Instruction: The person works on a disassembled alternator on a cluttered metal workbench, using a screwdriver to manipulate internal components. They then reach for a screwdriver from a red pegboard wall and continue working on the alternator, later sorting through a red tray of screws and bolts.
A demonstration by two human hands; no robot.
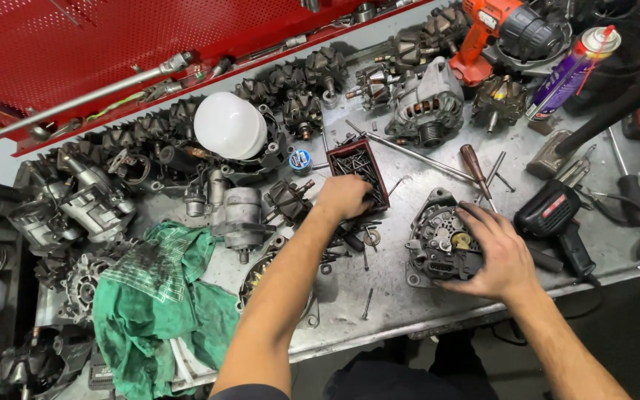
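My left hand [342, 196] reaches into a small red box [352, 154] filled with dark screws and bolts, its fingers curled down among them. My right hand [494, 252] rests on top of a grey alternator housing [435, 237] lying on the metal bench, fingers wrapped over its right side. Loose bolts [364, 241] lie scattered between the two hands.
A green rag [161, 296] lies at the front left. Several rotors and alternators [427, 100] line the back, with a white dome lamp [229, 124]. A black power tool [557, 215], a screwdriver [474, 164], an orange drill [494, 30] and a spray can [572, 70] sit on the right.
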